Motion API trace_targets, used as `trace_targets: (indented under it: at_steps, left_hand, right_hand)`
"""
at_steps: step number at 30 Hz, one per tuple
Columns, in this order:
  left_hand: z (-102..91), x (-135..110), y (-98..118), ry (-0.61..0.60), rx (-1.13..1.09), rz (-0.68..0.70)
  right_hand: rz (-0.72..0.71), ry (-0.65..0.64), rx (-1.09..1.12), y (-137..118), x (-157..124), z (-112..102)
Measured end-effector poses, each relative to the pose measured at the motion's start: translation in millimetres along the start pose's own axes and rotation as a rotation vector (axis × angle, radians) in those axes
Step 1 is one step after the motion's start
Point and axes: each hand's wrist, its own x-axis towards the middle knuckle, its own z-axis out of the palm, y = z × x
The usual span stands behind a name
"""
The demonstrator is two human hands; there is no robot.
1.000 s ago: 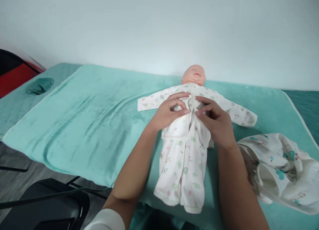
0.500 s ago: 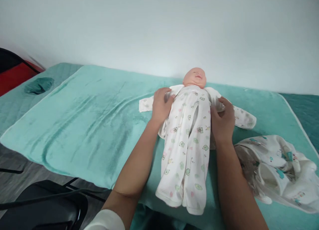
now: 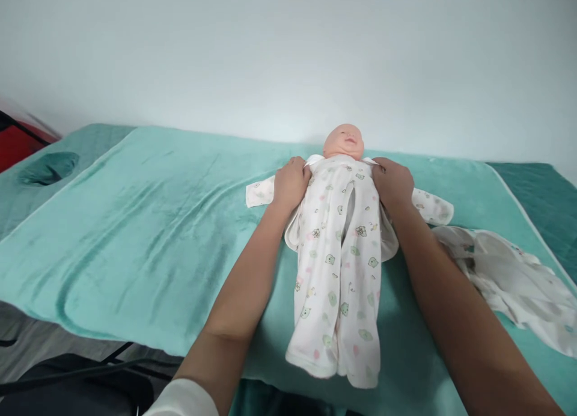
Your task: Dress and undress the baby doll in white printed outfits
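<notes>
A baby doll (image 3: 345, 140) lies on its back, head towards the wall. White baby trousers (image 3: 331, 253) printed with small animals cover its front from chest to past the feet. Under them a matching baby shirt (image 3: 433, 207) is spread, its sleeves stretched out to both sides. At the doll's left-hand edge in the picture, my left hand (image 3: 292, 184) is closed on the shirt near the shoulder. My right hand (image 3: 394, 183) is closed on the shirt by the other shoulder. The fingertips of both hands are partly hidden.
A crumpled white printed cloth (image 3: 509, 278) lies to the right of my right forearm. The teal cover (image 3: 180, 223) spreads over the padded table, which has a face hole (image 3: 49, 168) at the left. A black chair (image 3: 76, 383) stands at the lower left. A white wall (image 3: 270, 61) rises behind.
My right hand has moved up towards the doll's shoulder and its fingers have closed on the shirt. My left hand's fingers have also closed. The view has shifted slightly.
</notes>
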Motion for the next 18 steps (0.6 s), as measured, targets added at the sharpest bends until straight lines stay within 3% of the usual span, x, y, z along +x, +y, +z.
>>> trace_targets:
  at_steps: [6, 8, 10, 12, 14, 16, 18]
  left_hand:
    - [-6.3, 7, -26, 0.072, 0.016, -0.210]
    - [-7.9, 8, -31, 0.041, 0.021, -0.287]
    - [-8.0, 7, -33, 0.045, -0.021, -0.310]
    - [-6.8, 5, -33, 0.103, -0.105, -0.210]
    - [-5.2, 2, -31, 0.164, -0.184, -0.006]
    - [-4.0, -2, -28, 0.171, -0.229, 0.178]
    - [-3.7, -5, -24, 0.122, -0.229, 0.257]
  right_hand:
    - [0.179, -0.027, 0.065, 35, 19, -7]
    - [0.119, 0.031, 0.112, 44, 14, -8]
    - [-0.053, 0.138, 0.155, 43, 4, -6]
    - [-0.282, 0.226, 0.214, 33, -9, -5]
    - [-0.433, 0.205, 0.292, 17, -22, -7]
    - [-0.454, 0.153, 0.380, -1, -33, -12]
    - [-0.394, 0.154, 0.466, -15, -42, -19]
